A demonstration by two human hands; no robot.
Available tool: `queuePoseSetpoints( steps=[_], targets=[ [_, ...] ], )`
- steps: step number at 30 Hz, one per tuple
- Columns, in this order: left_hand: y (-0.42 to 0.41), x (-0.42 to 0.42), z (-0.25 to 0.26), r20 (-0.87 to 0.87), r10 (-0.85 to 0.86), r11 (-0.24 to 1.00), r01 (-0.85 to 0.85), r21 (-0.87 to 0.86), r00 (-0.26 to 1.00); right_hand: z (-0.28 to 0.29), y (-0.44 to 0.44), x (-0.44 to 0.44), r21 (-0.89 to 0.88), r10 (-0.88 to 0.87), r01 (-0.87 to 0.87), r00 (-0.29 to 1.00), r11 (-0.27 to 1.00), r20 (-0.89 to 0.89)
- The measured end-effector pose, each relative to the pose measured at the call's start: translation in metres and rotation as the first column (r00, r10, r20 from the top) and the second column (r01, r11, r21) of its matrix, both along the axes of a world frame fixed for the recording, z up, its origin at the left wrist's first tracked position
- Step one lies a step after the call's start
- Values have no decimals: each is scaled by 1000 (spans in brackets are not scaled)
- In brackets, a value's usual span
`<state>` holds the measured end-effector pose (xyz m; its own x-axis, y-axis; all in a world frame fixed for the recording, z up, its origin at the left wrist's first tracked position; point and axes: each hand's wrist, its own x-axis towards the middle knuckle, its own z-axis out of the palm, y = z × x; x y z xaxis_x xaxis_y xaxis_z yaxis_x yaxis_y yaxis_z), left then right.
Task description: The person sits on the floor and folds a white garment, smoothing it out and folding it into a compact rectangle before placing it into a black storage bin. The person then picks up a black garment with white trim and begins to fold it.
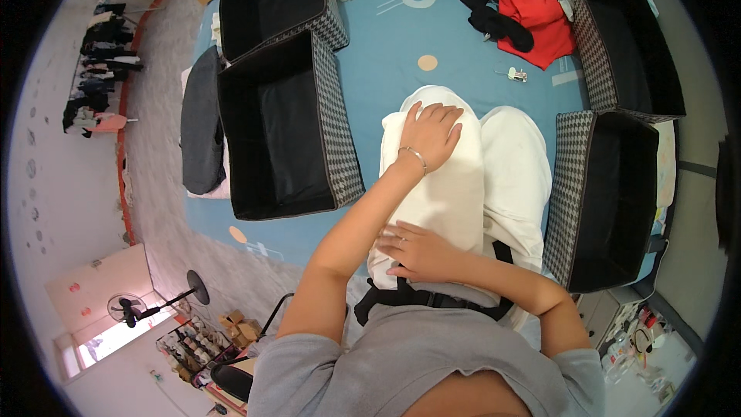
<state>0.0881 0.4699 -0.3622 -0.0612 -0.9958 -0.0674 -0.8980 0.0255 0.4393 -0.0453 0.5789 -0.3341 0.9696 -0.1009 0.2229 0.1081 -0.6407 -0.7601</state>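
A folded off-white cloth garment (443, 200) lies over the lap, mostly along the left thigh. My left hand (431, 133), a bracelet at its wrist, rests flat on its upper part with fingers slightly apart. Nearer the waist, my right hand (422, 250) lies across the garment's lower left side, its slightly blurred fingers spread near the edge. Neither hand appears to grip anything. White trousers (515, 168) cover the bent right knee beside the garment. A black strap with a buckle (434, 299) crosses the waist.
Black-lined houndstooth fabric boxes stand on the blue bedsheet (388, 29): two at left (289, 127) and two at right (613, 202). A folded dark grey cloth (201, 121) lies at far left. Red cloth (538, 23), black clothing and a clip hanger (515, 75) lie ahead.
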Motion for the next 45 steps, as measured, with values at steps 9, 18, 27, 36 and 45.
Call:
queuePoseSetpoints(
  steps=[9,18,27,36,45],
  targets=[
    [34,22,-3,2,138,987,-137,-86,990,-5,-87,-14,-169,-680,679,731,715,60],
    [90,32,-18,-523,763,638,-569,519,379,-54,-77,-20,19,-781,781,624,624,16],
    [95,21,22,-773,615,748,-425,510,157,-49,-59,-46,639,-725,763,496,100,-478],
    [78,46,36,-831,504,715,-426,554,-235,13,-93,-36,887,-696,461,632,-15,-340],
    [65,73,51,-840,306,660,-536,527,-449,14,-135,-7,835,-408,497,729,-236,-549]
  ],
)
